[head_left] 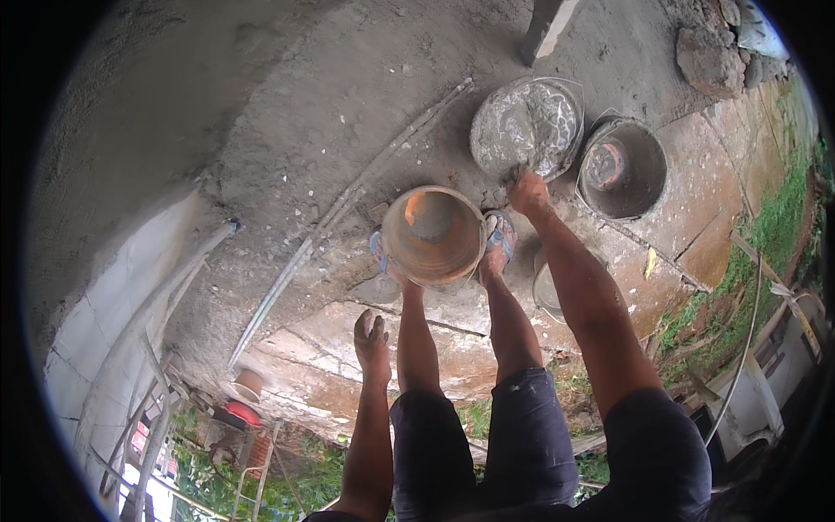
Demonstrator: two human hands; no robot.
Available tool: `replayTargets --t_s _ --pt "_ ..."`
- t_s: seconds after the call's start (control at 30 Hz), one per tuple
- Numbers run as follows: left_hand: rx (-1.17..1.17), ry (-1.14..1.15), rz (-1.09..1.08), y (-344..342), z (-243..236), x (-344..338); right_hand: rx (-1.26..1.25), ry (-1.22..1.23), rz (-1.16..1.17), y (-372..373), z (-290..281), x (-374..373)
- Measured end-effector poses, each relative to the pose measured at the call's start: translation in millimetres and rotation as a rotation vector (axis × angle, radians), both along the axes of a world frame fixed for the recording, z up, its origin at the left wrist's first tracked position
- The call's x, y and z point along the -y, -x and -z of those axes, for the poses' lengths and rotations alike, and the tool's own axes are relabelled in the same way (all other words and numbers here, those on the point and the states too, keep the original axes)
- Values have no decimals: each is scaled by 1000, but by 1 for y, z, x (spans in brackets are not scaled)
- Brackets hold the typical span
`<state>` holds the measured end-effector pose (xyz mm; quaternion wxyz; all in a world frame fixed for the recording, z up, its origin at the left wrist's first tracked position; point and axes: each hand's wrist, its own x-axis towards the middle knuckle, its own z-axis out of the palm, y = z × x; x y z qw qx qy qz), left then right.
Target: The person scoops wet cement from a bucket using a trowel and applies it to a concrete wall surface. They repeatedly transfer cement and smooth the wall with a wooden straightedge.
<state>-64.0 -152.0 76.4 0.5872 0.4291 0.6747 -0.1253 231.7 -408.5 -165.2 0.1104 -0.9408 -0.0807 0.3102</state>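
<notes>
On rough grey cement ground (287, 130) stood a round, grey-smeared bucket (575, 130) of wet grey mortar (526, 122), ahead of a round brownish-grey bucket (448, 258). The bare right hand (529, 193) met the mortar bucket's near edge; its grip could not be told. The left hand (372, 344) held nothing, fingers loosely parted. A level rim probably best prevented spills.

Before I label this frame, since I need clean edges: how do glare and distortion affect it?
Head view: black fisheye border all round, scene bending toward it; head view: glare washes out the lower-left edge; head view: whitish glints on the grey mix, right hand reasonably sharp.
</notes>
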Motion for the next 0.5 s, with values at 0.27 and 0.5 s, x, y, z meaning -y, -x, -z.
replayTargets --t_s 0.27,0.5 --pt "-143 -173 32 48 -29 2 -156 -248 25 -9 -52 52" --pt "-248 -390 131 129 -62 8 -35 -209 -186 -40 -143 34"
